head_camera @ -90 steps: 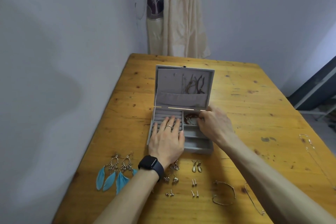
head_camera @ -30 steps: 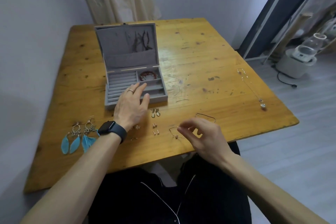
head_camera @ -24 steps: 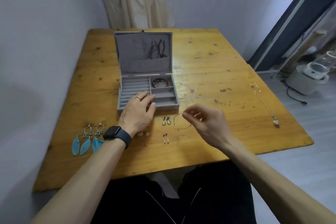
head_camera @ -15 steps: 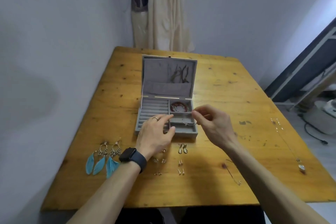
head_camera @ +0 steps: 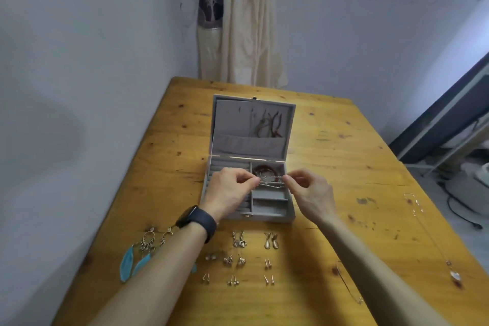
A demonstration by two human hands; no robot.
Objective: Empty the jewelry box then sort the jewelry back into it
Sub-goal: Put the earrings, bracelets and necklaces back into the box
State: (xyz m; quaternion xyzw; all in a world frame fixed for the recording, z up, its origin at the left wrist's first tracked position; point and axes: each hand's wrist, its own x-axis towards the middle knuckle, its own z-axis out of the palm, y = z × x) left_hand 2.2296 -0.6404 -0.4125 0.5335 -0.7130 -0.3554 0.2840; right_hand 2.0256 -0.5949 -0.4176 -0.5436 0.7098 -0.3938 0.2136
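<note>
Bracelet (head_camera: pixel 270 180), thin and silvery: held taut between both hands, left hand (head_camera: pixel 229 190) pinching one end, right hand (head_camera: pixel 308 193) pinching the other, probably to lay it flat into a slot. Jewelry box (head_camera: pixel 267 216): directly beneath the hands, lid upright beyond them; a reddish bangle (head_camera: pixel 264 169) lies in the compartment just past the fingers. Earrings (head_camera: pixel 238 259): rows behind the wrists, toward the person. Necklace (head_camera: pixel 434 243): well right of the right hand. Table (head_camera: pixel 344 161): bare wood either side, ample room; near edge close behind the forearms.

Matt grey velvety jewelry box (head_camera: pixel 260 216), glossy knotty wooden table (head_camera: pixel 330 167).
</note>
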